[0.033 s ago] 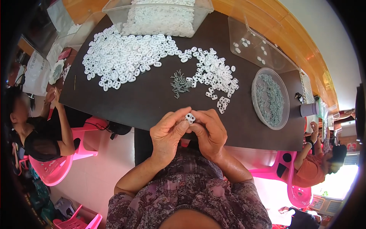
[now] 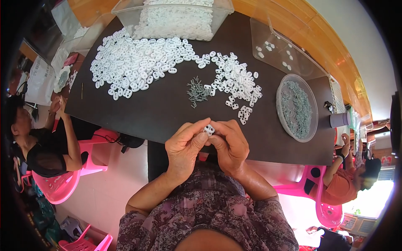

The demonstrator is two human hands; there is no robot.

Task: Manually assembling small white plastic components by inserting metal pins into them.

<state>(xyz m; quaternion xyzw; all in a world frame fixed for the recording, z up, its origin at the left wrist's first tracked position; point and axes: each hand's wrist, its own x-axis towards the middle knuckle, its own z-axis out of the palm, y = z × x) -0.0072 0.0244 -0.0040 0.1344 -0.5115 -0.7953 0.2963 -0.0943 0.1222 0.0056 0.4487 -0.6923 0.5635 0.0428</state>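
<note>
At the table's near edge my left hand (image 2: 186,140) and my right hand (image 2: 230,142) meet, both closed in a pinch. Between their thumbs and fingertips is a small white plastic piece with dark holes (image 2: 209,130); the fingers cover part of it. Just beyond my hands lies a small heap of thin grey-green screw-like pieces (image 2: 197,93). To its right spreads a pile of white plastic pieces with holes (image 2: 236,79). A larger pile of white oval two-holed pieces (image 2: 130,62) covers the far left of the table.
A clear bin (image 2: 228,7) of white pieces stands at the back. At right are a round clear tub (image 2: 278,104) of grey-green pieces, a clear box (image 2: 310,72) and a grey-purple cylinder (image 2: 339,120). People sit on pink chairs (image 2: 58,188) at left and right.
</note>
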